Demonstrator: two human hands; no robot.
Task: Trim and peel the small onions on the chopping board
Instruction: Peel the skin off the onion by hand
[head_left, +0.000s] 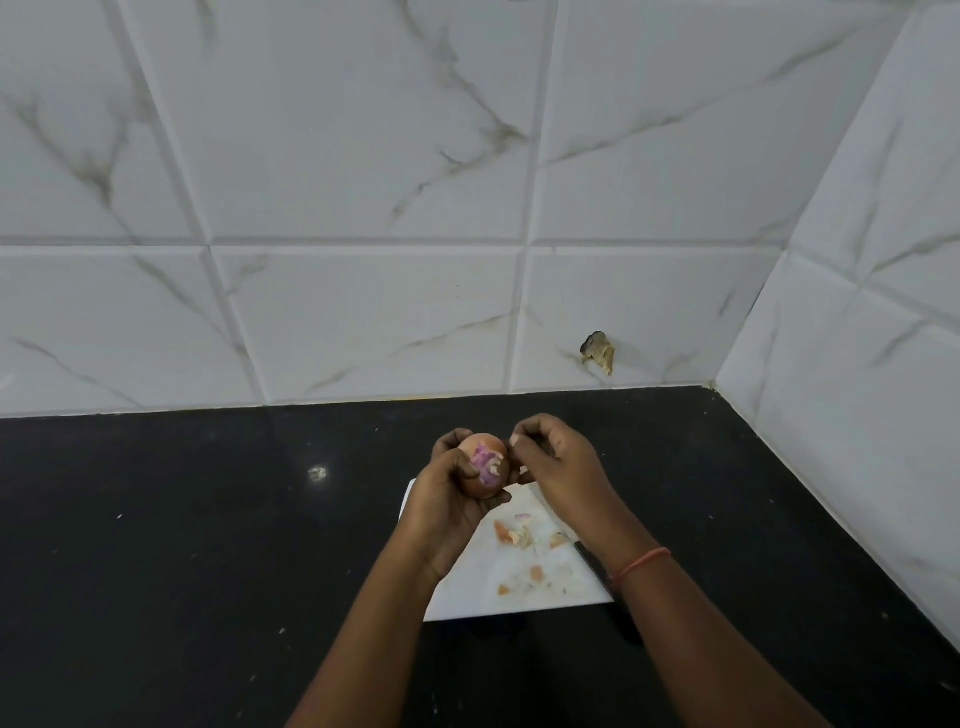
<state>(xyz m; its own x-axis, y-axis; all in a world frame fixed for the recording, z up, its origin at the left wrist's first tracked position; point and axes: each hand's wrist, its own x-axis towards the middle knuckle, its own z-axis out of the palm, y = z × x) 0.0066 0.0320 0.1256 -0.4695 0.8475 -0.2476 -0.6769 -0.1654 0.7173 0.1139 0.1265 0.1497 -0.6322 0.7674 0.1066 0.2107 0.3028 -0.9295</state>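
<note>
Head view: the left hand (453, 486) is raised above the far left corner of the white rectangular chopping board (519, 597), its fingers curled round a small round onion with brownish-pink papery skin (484, 464). A patch of that skin is already torn away, showing purple flesh. The right hand (553, 454) sits just beside the onion on its right, its fingers bent and pinched together at the onion's edge, apparently on a flap of skin, though the flap itself is too small to make out.

The onion looks light and firm, so a cupped grip like this should carry it easily. The outer skin is likely dry, thin and brittle, tearing off in scraps rather than one sheet, as the orange and pale peel scraps (517, 538) scattered on the board suggest. The bared flesh is probably smooth and somewhat slippery, so the holding grip belongs on the skinned-over side, the pulling pinch at a torn edge.

The board lies on a black stone worktop (182, 519).
</note>
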